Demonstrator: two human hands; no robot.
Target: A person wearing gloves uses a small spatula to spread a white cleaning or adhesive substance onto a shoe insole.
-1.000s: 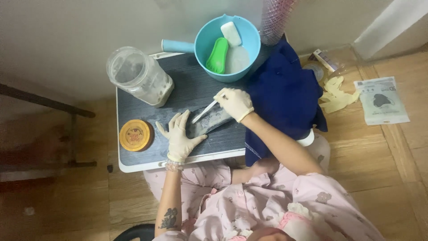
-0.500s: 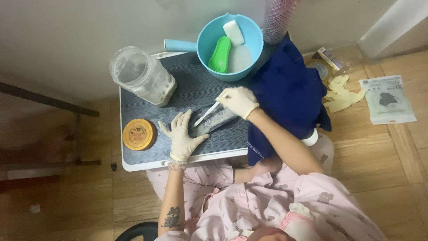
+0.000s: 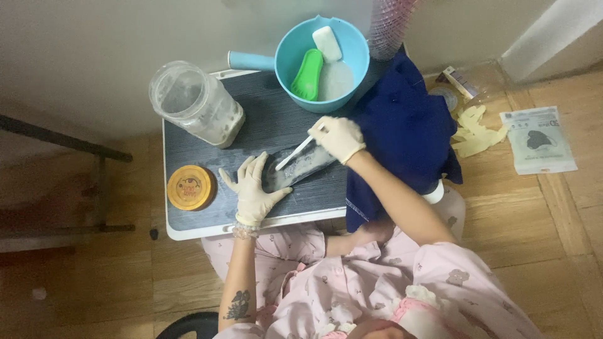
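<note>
The gloved left hand (image 3: 254, 191) lies spread flat, pinning the grey soapy insole (image 3: 300, 166) on the dark ribbed table (image 3: 276, 122). The gloved right hand (image 3: 338, 138), its grip pinching a thin white brush (image 3: 295, 154), has shifted slightly along the insole, just below the blue basin (image 3: 286, 59).

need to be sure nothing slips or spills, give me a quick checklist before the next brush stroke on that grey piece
1. Left hand flat on the grey piece, pinning it to the tray table: ok.
2. Right hand gripping the white brush, bristle end on the piece: ok.
3. Both hands gloved: ok.
4. Blue basin overhangs the table's far edge: not ok.
5. Clear jar open, upright, yellow lid apart: ok.
6. Residue left on the piece: cannot tell.
</note>
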